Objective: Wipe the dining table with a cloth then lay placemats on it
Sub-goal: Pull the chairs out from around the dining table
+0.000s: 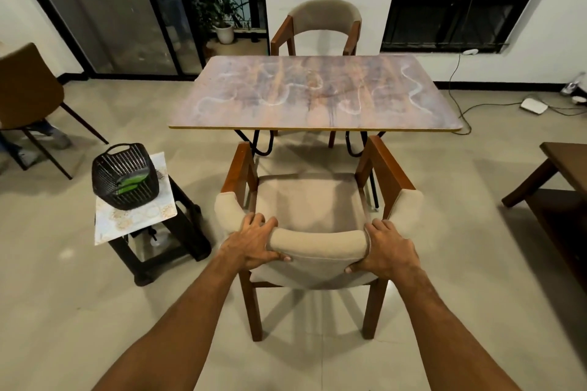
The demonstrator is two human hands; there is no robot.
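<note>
The dining table (pixel 314 92) has a brown wood-grain top marked with whitish wavy streaks, and nothing lies on it. In front of it stands a beige padded chair (pixel 313 200) with brown wooden arms. My left hand (pixel 254 243) and my right hand (pixel 389 252) both grip the curved top of its backrest. A black woven basket (pixel 125 176) holding something green sits on a pale patterned mat (pixel 136 216) on a small dark side stand at the left. Whether the green thing is a cloth cannot be told.
A second beige chair (pixel 317 27) stands at the table's far side. A brown chair (pixel 28 95) is at the far left, with a person's feet beneath it. A dark wooden bench (pixel 559 187) is on the right. Cables and a white device (pixel 533 105) lie on the floor at the back right.
</note>
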